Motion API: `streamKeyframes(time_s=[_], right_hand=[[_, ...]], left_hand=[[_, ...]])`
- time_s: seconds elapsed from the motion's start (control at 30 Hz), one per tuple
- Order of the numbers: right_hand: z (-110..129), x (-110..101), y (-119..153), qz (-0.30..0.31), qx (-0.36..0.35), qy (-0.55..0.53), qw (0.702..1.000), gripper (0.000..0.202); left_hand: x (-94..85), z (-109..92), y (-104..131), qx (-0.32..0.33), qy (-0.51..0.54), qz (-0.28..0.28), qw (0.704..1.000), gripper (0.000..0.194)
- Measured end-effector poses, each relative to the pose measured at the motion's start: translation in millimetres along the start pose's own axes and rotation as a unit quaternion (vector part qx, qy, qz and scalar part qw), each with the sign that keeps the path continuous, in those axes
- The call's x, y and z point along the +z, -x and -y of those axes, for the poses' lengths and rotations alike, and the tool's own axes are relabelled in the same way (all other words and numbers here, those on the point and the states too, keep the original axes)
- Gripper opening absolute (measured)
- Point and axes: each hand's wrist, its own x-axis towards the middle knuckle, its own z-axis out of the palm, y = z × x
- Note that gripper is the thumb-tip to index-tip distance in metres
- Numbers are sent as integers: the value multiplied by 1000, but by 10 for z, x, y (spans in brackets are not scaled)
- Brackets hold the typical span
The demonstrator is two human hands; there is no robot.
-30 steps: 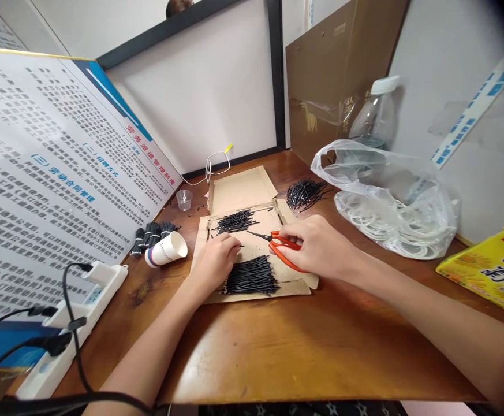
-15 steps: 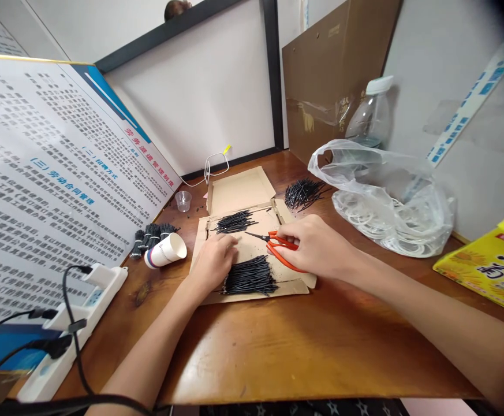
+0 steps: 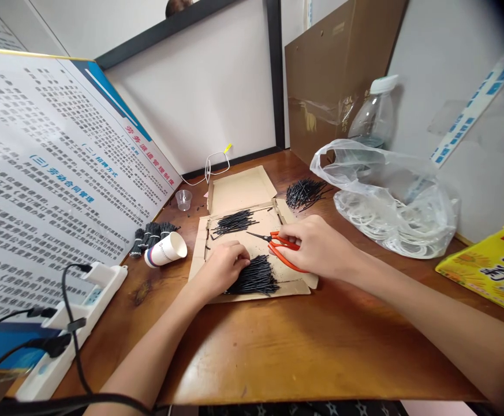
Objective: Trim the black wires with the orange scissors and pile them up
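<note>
My right hand (image 3: 318, 245) grips small orange-handled scissors (image 3: 284, 252), with the handle loops round the fingers and the dark pointed blades aimed left. The blades look closed. My left hand (image 3: 226, 266) is closed, its fingers curled and pressed together at the top left edge of the near pile of short black wires (image 3: 258, 277). Whatever those fingers pinch is hidden. A second, smaller pile of black wires (image 3: 234, 222) lies beyond the left hand. Both piles rest on an unfolded cardboard box (image 3: 288, 277).
Behind right lies a heap of black wires (image 3: 306, 193), beside a plastic bag (image 3: 390, 225) of white cord and a bottle (image 3: 375, 112). At left are tied black bundles (image 3: 152, 236), a tipped paper cup (image 3: 165, 249), a clear cup (image 3: 183, 200) and a power strip (image 3: 78, 323).
My left hand has moved right and slightly toward me, from the cardboard between the two piles onto the edge of the near pile. The right hand with the scissors has hardly moved.
</note>
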Motion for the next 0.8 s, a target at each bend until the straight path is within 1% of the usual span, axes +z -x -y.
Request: streamKeyframes(time_s=[0.17,0.3,0.43,0.67,0.8], right_hand=[[-6,6,1,8,-4,-3,1000,36],[-7,4,-3,10,1,-1,1000,35],[-9,9,-2,20,0,-6,1000,36],[-14,14,-7,21,20,2,1000,37],[-30,21,-3,17,8,6,1000,38]], left_hand=[[34,-9,10,-9,-19,1,1000,17],[19,-24,12,-8,7,3,1000,9],[11,-50,10,6,21,8,1000,13],[-2,-103,7,-55,47,13,997,12],[-15,-111,16,-76,40,13,996,12]])
